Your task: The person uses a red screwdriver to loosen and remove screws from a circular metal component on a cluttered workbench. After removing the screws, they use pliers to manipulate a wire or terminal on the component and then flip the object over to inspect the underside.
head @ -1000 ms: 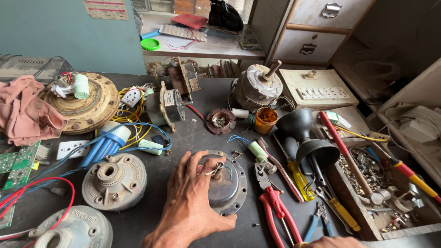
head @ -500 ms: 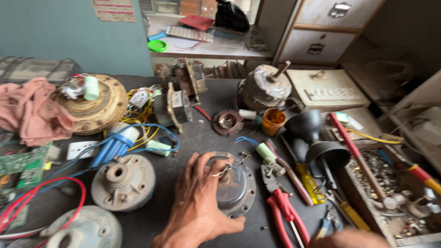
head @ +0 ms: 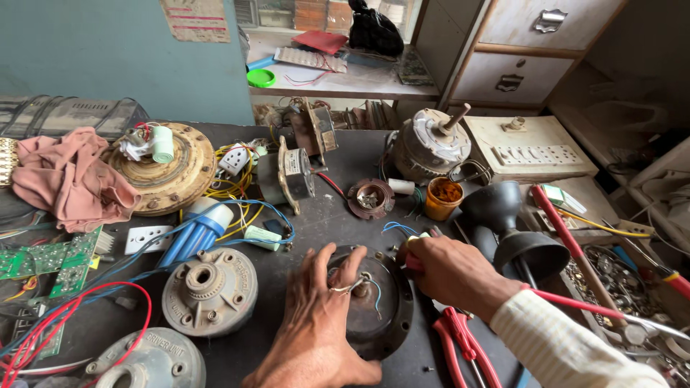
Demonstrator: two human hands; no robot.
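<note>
Head-camera view, looking down on a cluttered dark workbench: the left hand, low in the centre of the frame, lies spread over a round dark metal motor cover plate, its fingertips pinching a small twist of bare wire at the plate's middle. Just right of it, the right hand is curled shut around something with a red handle; most of that thing is hidden, so what it is cannot be told. Red-handled pliers lie touching the plate's lower right edge, and a grey flanged motor housing sits to the left of the plate, apart from it. A small orange pot stands further up the frame. Judging from this, the thin wire could snap or slip from the pinch if pulled sideways, since the grip on it is only fingertips. The plate could also slide on the bench, because only the left palm steadies it. Loose blue wires nearby could snag the right hand's tool.
</note>
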